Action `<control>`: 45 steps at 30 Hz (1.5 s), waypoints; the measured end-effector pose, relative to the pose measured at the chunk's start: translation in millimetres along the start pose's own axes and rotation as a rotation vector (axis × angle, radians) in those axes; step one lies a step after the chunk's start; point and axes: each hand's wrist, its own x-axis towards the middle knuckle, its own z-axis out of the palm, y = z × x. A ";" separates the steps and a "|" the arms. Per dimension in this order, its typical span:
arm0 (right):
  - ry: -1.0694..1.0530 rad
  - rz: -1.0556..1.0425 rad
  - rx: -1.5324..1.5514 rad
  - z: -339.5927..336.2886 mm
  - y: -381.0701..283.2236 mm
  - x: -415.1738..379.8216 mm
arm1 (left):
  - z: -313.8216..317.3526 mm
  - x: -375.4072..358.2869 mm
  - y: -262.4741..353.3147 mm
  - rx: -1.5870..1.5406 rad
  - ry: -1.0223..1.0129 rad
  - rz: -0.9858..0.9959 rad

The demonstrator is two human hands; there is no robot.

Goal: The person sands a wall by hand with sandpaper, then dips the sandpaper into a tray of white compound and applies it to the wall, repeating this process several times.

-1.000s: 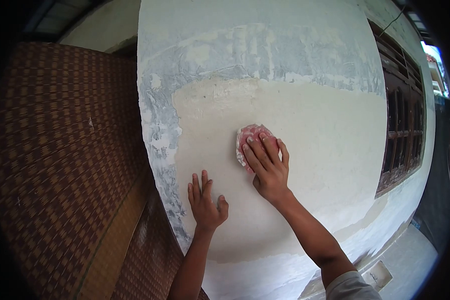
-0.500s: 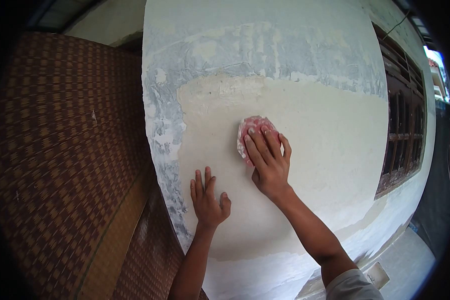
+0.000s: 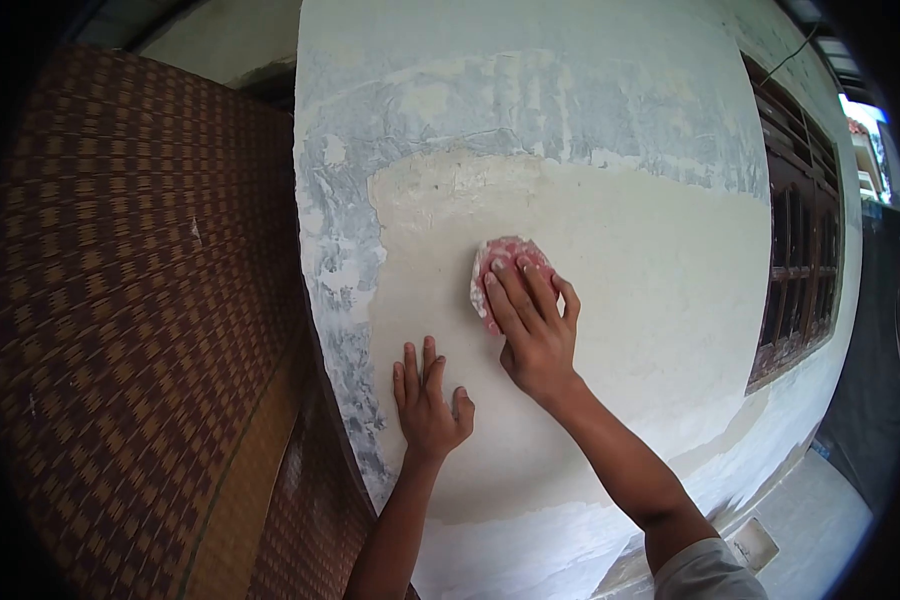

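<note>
My right hand (image 3: 537, 325) presses a flat pink pad (image 3: 511, 250) with whitish smears against the wall (image 3: 660, 280), its fingers laid over the pad. Lower and to the left, my left hand (image 3: 433, 405) rests on the same wall with its fingers spread and nothing in it. Around both hands the wall surface is smooth and cream coloured. Rough grey and white patches border this area above and on the left.
A brown woven mat (image 3: 130, 260) stands along the left side, close to the wall's edge. On the right is a dark wooden window (image 3: 802, 250) with bars. A grey ledge (image 3: 810, 520) lies at the lower right.
The wall and mat have shifted slightly in view. Against the wall, my right hand and the pad sit a little further left; my left hand stays in about the same place.
</note>
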 end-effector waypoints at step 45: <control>0.103 -0.014 -0.037 4.3 45.2 40.8 | -1.5 -2.6 -1.2 -0.012 0.001 0.048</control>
